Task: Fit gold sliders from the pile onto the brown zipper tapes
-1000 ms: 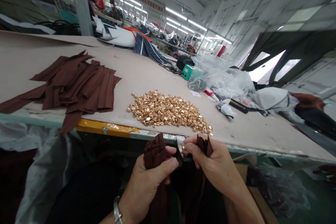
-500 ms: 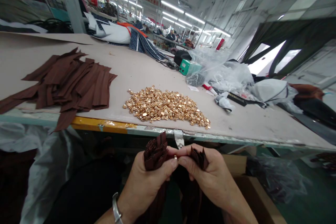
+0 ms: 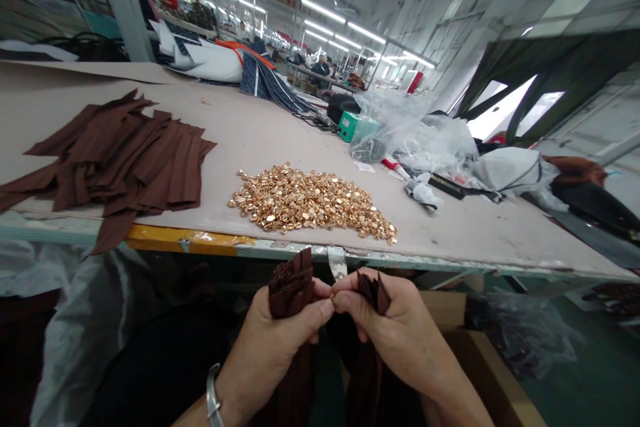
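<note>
My left hand (image 3: 277,343) is closed round a thick bundle of brown zipper tapes (image 3: 291,288), their cut ends pointing up and the rest hanging below. My right hand (image 3: 400,330) is wrapped round a smaller bunch of brown zipper tapes (image 3: 374,291). Both hands meet at thumb and fingertips, pinching a small gold zipper slider (image 3: 333,299), mostly covered by the fingers. On the table just beyond lies a heap of gold zipper sliders (image 3: 310,203). To its left is a loose stack of brown zipper tapes (image 3: 135,160), some overhanging the edge.
The table's front edge (image 3: 280,247) runs just beyond my hands. At the back right are a green box (image 3: 349,125), crumpled clear plastic (image 3: 425,130) and a red-and-white tool (image 3: 395,167). Striped fabric (image 3: 270,90) lies at the back. A cardboard box (image 3: 493,370) stands below right.
The view has shifted slightly, so the table things appear a little further left. My fingertips have closed further over the gold slider, which shows less now. Both bundles stay in my hands.
</note>
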`<state>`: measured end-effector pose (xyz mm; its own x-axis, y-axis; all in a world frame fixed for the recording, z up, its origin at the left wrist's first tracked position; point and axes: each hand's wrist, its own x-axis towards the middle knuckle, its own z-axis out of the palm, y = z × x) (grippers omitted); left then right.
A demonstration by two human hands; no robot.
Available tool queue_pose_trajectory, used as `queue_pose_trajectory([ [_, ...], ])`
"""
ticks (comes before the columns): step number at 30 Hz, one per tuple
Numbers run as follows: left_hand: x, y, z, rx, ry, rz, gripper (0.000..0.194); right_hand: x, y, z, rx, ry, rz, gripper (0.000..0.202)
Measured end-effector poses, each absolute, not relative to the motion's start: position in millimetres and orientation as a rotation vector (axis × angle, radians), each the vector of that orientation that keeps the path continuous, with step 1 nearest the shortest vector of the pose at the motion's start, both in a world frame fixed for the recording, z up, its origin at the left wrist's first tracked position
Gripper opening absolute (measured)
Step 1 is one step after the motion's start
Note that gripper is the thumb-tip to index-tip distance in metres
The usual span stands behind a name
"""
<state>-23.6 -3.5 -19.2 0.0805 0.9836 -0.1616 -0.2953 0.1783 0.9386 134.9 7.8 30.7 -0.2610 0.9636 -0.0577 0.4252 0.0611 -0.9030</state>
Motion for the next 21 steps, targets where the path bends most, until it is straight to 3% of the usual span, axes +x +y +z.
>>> queue_pose_trajectory([
  [8, -22.2, -2.9, -13.4, 0.936, 1.041, 1.208, 0.010, 134.3, 6.5, 33.7, -1.331, -1.713, 1.296, 0.022],
  [15, -22.1, -2.7, -15.8, 0.702, 0.987, 1.128, 0.015, 143.3, 52.7, 32.8, -1.504, -1.786, 0.423, 0.019],
  [21, -19.8, -4.3, -9.3, 0.535, 0.962, 1.096, 0.015, 148.6, 58.0, 26.7, -1.472, -1.731, 0.372, 0.022],
])
